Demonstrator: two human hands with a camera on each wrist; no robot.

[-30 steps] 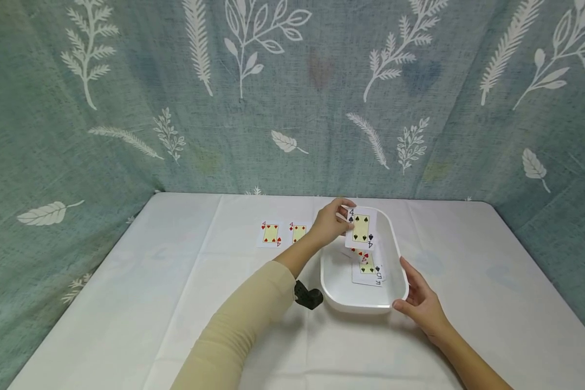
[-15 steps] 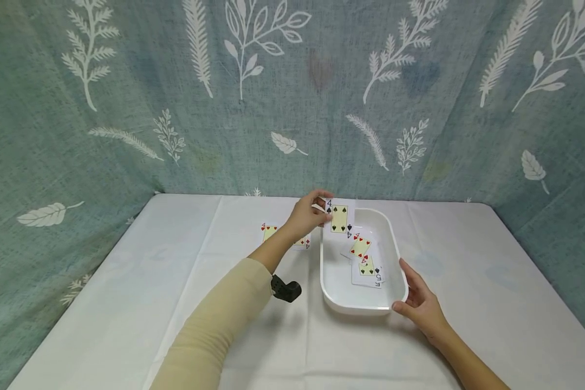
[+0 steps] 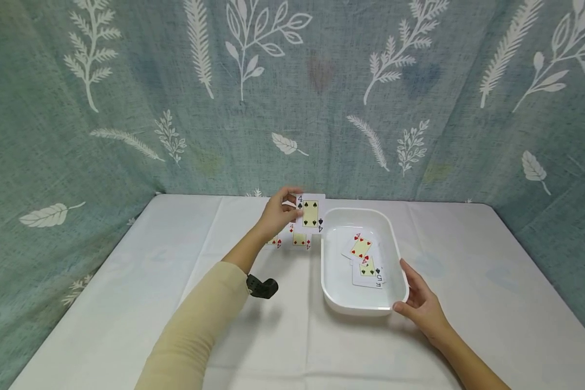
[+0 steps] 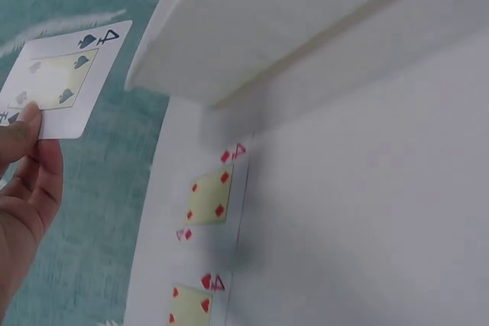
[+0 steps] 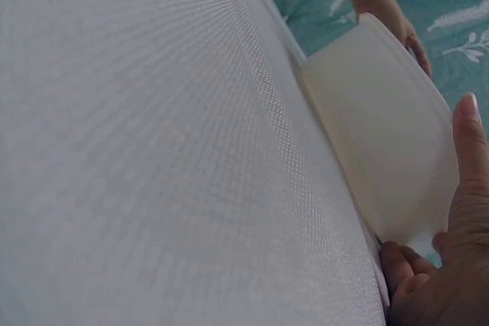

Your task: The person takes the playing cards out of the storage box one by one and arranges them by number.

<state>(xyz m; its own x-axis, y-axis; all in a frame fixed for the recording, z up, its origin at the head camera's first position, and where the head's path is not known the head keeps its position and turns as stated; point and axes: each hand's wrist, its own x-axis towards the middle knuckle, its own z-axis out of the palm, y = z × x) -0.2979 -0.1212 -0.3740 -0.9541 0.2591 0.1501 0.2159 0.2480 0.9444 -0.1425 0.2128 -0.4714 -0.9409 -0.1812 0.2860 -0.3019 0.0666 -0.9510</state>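
My left hand [image 3: 275, 214] pinches a four of spades [image 3: 310, 213] by its left edge, face up, above the table's far side. Below and behind that card lie a four of diamonds [image 3: 299, 239] and a four of hearts [image 3: 272, 241], both partly covered in the head view; the left wrist view shows the four of diamonds [image 4: 208, 198] fully. My right hand [image 3: 424, 311] grips the near right corner of a white plastic tray [image 3: 356, 300], thumb at the rim. Inside it, a hearts card [image 3: 361, 247] overlaps a spades card [image 3: 367, 268] and other card edges.
A white cloth [image 3: 253, 346] covers the table, and a green leaf-patterned curtain [image 3: 292, 97] hangs behind it and at both sides. A black device [image 3: 263, 288] sits at the left wrist, over the cloth.
My left hand has carried the four of spades leftward from over the tray to over the table cards. The right hand and tray have stayed in place.
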